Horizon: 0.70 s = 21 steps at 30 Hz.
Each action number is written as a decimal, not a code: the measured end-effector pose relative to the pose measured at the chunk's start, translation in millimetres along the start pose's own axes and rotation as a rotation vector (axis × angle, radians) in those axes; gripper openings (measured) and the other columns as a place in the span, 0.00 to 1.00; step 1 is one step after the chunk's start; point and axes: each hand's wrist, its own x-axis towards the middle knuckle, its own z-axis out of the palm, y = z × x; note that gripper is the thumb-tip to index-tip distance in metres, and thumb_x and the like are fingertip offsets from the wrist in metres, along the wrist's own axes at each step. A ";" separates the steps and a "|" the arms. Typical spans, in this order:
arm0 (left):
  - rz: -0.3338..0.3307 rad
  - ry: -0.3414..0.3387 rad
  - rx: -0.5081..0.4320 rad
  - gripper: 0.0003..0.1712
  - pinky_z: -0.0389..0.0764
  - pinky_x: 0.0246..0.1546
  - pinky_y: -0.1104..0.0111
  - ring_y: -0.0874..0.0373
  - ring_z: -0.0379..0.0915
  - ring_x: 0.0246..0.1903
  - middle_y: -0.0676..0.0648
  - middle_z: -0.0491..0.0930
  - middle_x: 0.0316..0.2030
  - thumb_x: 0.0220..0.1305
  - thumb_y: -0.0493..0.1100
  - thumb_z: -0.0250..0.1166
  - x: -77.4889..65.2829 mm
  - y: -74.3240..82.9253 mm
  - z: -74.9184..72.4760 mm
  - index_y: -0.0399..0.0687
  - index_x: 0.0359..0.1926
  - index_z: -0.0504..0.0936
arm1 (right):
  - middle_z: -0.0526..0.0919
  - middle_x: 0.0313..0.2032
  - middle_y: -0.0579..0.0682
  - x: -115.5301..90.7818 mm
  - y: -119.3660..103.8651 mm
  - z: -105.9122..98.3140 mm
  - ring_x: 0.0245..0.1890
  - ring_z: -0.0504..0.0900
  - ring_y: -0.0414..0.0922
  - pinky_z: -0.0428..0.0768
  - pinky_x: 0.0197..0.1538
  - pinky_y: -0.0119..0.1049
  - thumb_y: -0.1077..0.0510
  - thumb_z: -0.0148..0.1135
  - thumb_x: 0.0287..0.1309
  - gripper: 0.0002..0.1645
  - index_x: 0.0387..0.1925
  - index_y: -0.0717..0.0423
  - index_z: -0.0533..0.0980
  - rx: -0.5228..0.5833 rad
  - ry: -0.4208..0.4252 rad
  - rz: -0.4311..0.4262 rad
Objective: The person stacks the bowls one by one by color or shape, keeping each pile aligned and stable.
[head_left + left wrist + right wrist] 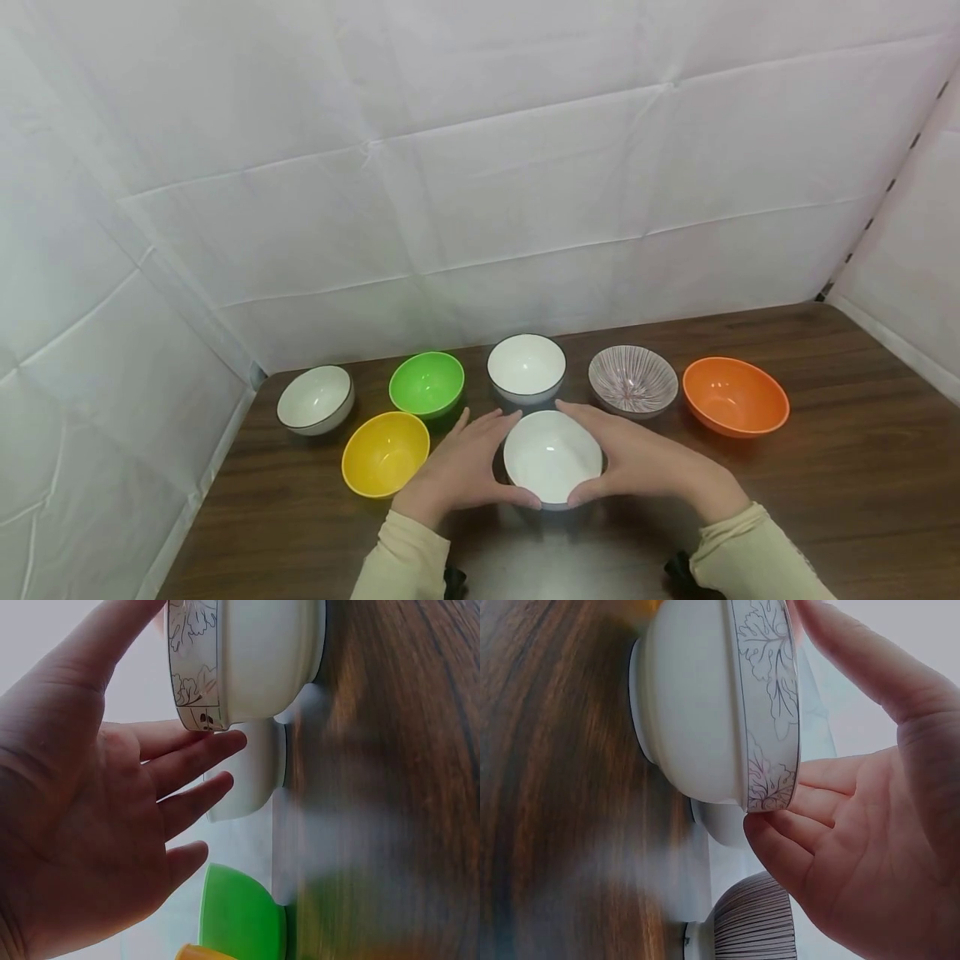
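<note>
A white bowl with a leaf-patterned band under its rim is gripped between both hands, close over the table. On its left side, the left hand holds the rim with thumb in front and index finger behind; the other fingers spread out in the left wrist view. The right hand grips the opposite side the same way, fingertips at the patterned band in the right wrist view. Just behind stands another white bowl with a dark rim. Nearest to the left hand is a yellow bowl, partly overlapped by it.
At the back left are a pale dark-rimmed bowl and a green bowl. A striped bowl and an orange bowl stand at the back right. White cloth walls enclose the dark wooden table.
</note>
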 end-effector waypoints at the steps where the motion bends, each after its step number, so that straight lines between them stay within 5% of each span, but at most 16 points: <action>1: -0.001 -0.001 0.000 0.60 0.48 0.71 0.43 0.52 0.55 0.68 0.48 0.69 0.66 0.39 0.72 0.70 0.1 -0.2 0.1 0.49 0.70 0.63 | 0.68 0.65 0.59 -0.1 0.3 -0.5 0.59 0.70 0.53 0.73 0.60 0.61 0.33 0.72 0.38 0.66 0.70 0.64 0.55 -0.003 0.002 -0.003; 21: 0.021 0.007 -0.046 0.57 0.54 0.70 0.43 0.54 0.63 0.64 0.47 0.70 0.65 0.42 0.69 0.70 -2.4 -2.8 -2.5 0.48 0.70 0.63 | 0.72 0.61 0.59 1.5 2.8 0.7 0.55 0.72 0.52 0.75 0.58 0.60 0.33 0.73 0.36 0.64 0.67 0.66 0.59 0.018 0.018 -0.006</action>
